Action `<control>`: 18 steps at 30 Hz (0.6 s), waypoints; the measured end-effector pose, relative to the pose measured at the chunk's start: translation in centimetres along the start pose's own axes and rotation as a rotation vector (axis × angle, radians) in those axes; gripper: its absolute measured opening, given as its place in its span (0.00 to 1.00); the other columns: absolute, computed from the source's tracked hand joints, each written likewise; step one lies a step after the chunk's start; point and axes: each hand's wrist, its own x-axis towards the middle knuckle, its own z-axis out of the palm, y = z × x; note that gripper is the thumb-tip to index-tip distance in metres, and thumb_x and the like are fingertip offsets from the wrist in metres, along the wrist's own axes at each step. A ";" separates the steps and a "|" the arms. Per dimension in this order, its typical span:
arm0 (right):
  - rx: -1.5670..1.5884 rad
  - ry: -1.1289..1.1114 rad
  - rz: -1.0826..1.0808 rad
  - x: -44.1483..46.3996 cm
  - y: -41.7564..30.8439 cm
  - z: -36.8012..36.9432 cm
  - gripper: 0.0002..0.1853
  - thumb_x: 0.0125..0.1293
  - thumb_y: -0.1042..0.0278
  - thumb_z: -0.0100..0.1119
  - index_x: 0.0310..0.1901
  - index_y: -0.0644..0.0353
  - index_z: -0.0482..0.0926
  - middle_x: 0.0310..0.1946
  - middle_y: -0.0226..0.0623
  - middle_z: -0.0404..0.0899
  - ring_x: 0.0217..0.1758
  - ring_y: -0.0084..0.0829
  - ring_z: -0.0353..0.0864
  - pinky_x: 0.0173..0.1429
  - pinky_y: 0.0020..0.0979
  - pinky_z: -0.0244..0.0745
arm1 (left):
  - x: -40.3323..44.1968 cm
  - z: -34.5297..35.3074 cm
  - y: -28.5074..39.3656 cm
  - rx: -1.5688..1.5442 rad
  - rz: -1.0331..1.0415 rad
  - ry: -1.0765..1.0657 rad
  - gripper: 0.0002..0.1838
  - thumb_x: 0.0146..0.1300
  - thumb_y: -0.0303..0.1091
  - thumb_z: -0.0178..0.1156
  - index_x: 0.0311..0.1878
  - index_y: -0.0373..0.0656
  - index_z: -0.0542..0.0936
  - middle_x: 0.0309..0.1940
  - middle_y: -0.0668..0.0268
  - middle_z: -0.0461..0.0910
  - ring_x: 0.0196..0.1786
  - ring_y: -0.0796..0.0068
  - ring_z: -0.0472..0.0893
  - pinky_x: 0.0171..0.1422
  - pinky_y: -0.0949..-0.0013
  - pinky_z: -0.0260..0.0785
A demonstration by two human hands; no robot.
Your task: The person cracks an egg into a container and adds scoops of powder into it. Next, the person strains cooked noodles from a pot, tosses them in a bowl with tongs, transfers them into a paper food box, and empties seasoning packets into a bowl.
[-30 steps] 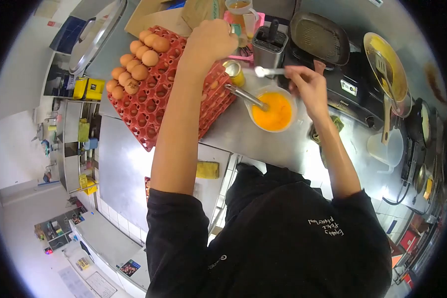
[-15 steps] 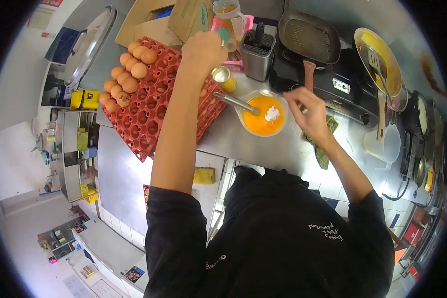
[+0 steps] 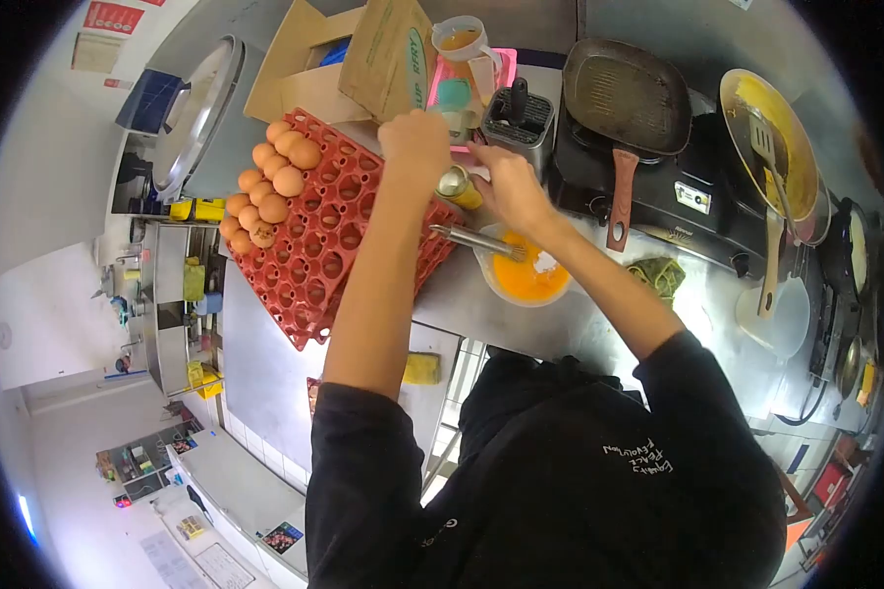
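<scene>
My left hand (image 3: 415, 137) is closed above the red egg tray's edge, beside a clear jar with a teal lid (image 3: 452, 94); what its fingers hold, if anything, is hidden. Reaching in from the right, my right hand (image 3: 516, 191) has thumb and forefinger apart next to a yellow can with a pale top (image 3: 460, 185). Under my right forearm stands a bowl of beaten egg (image 3: 528, 280) with a white clump in it. A whisk (image 3: 476, 240) leans in the bowl, its handle over the rim. Brown eggs (image 3: 273, 208) fill one side of the red egg tray (image 3: 309, 285).
At the back are a cardboard box (image 3: 388, 59), a jug of amber liquid (image 3: 459, 41) on a pink tray (image 3: 506, 69), and a steel knife holder (image 3: 521, 123). A square pan (image 3: 627, 98) and a yellow-coated pan with spatula (image 3: 805, 147) stand right. A green cloth (image 3: 656, 277) lies nearby.
My right hand has moved left and away from me, from beside the bowl to the yellow can. My left hand remains near the jar, its fingers now lower. The view has shifted slightly.
</scene>
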 end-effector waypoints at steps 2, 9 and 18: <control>0.053 -0.075 0.085 -1.4 -1.7 -2.7 0.15 0.65 0.77 0.69 0.53 0.68 0.84 0.47 0.63 0.86 0.54 0.65 0.86 0.55 0.58 0.82 | 0.9 1.7 2.3 0.094 -0.022 -0.055 0.14 0.65 0.42 0.74 0.48 0.45 0.93 0.51 0.56 0.93 0.55 0.52 0.92 0.58 0.51 0.85; 0.028 -0.214 0.228 -5.6 -3.4 -8.5 0.17 0.67 0.75 0.71 0.56 0.69 0.86 0.44 0.56 0.90 0.46 0.56 0.91 0.52 0.50 0.84 | 2.8 8.8 5.4 0.103 -0.128 -0.248 0.15 0.69 0.42 0.72 0.54 0.47 0.93 0.54 0.63 0.93 0.58 0.57 0.92 0.58 0.55 0.85; 0.101 -0.010 -0.067 9.7 -8.9 -8.8 0.11 0.72 0.73 0.63 0.50 0.68 0.87 0.42 0.58 0.90 0.45 0.57 0.92 0.53 0.48 0.86 | -11.7 -1.3 5.3 -0.383 -0.007 0.244 0.14 0.68 0.34 0.69 0.54 0.43 0.86 0.43 0.56 0.87 0.46 0.49 0.88 0.50 0.50 0.83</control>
